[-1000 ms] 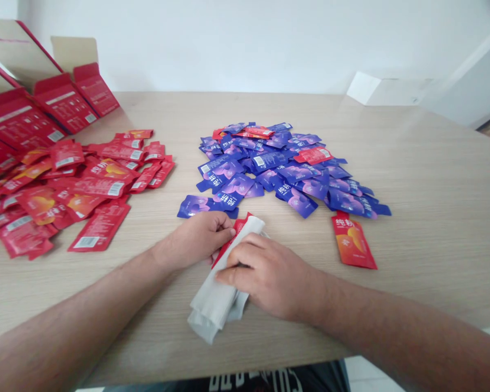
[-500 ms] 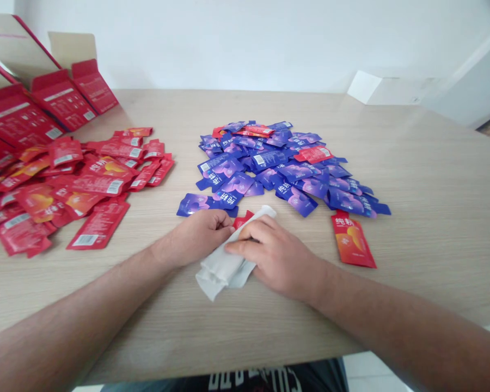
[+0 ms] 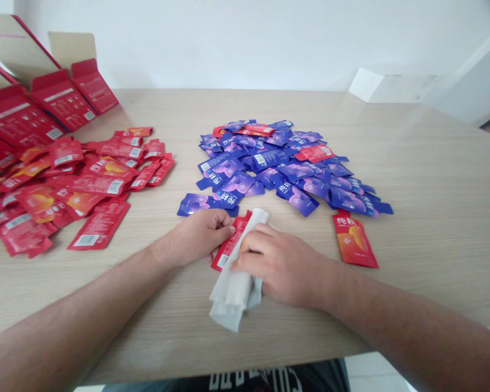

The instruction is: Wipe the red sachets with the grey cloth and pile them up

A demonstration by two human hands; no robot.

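Observation:
My right hand (image 3: 275,261) is closed around a folded white tissue (image 3: 232,288), which lies slanted and partly covers a red sachet (image 3: 230,245) on the table. The sachet's printed back with a barcode shows left of the tissue. With thumb and fingers curled, my left hand (image 3: 204,234) pinches the sachet's left edge. Just beyond the hands a blue-purple sachet (image 3: 202,203) lies flat. Farther back spreads a pile of blue-purple sachets (image 3: 269,159) with a few red ones in it. A single red sachet (image 3: 355,239) lies face up to the right.
On the left is a heap of red sachets (image 3: 102,179). Behind it stand open red boxes (image 3: 61,98). A white box-like object (image 3: 384,87) sits against the wall at the back right. The wooden table (image 3: 433,218) has its front edge close to my body.
The tissue has shifted right and toward me in my right hand, uncovering more of the red sachet. My left hand has stayed nearly in place at the sachet's edge.

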